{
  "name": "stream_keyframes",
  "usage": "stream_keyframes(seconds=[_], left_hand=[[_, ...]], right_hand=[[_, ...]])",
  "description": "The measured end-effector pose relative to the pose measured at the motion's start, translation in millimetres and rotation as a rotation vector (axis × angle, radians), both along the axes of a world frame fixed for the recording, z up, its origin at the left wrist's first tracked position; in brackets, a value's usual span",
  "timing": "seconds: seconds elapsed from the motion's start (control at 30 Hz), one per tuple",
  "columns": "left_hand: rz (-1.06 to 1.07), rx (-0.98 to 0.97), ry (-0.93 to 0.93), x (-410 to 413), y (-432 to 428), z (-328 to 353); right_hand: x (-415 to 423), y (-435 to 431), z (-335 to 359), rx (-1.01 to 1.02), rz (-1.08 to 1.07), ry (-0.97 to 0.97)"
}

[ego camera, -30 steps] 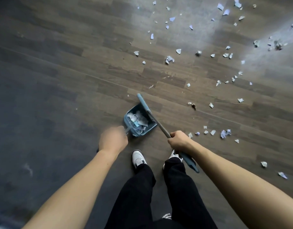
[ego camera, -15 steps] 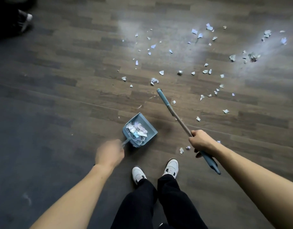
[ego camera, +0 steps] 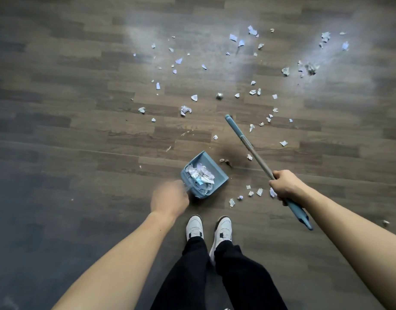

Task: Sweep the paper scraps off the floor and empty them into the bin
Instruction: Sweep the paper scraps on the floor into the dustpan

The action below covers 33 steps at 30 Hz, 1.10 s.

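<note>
With your left hand (ego camera: 170, 198) gripping the part-filled dustpan (ego camera: 220, 176) and your right hand (ego camera: 286, 186) wrapped round the broom (ego camera: 253, 151), keep the pan's lip flat on the floor (ego camera: 58, 130) and draw the scraps (ego camera: 185, 110) scattered ahead into it with short strokes.

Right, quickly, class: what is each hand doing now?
Left hand: grips the blue plastic dustpan by its handle, though blurred.
Right hand: grips the long blue-and-grey broom pole.

— Any words or numbers to read here?
— None. Any print on the scraps (ego camera: 201, 174) inside the dustpan (ego camera: 220, 177) is too small and blurred to tell.
</note>
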<state>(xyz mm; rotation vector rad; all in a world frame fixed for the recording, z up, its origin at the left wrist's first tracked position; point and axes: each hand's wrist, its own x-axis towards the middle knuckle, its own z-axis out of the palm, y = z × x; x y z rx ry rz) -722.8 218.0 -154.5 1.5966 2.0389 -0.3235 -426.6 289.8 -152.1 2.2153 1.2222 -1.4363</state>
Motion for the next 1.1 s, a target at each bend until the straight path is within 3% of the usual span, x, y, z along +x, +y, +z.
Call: stream_keyframes(seconds=[0.6,1.1], left_hand=[[0.023,-0.065,0.123,60.9,18.4,-14.4],[0.036,-0.051,0.161,63.6,20.8,-11.3]], right_hand=[[27.9,8.3,-62.3,-0.12,0.259,0.029],[34.4,-19.6,-32.6,-0.172,0.332,0.194]])
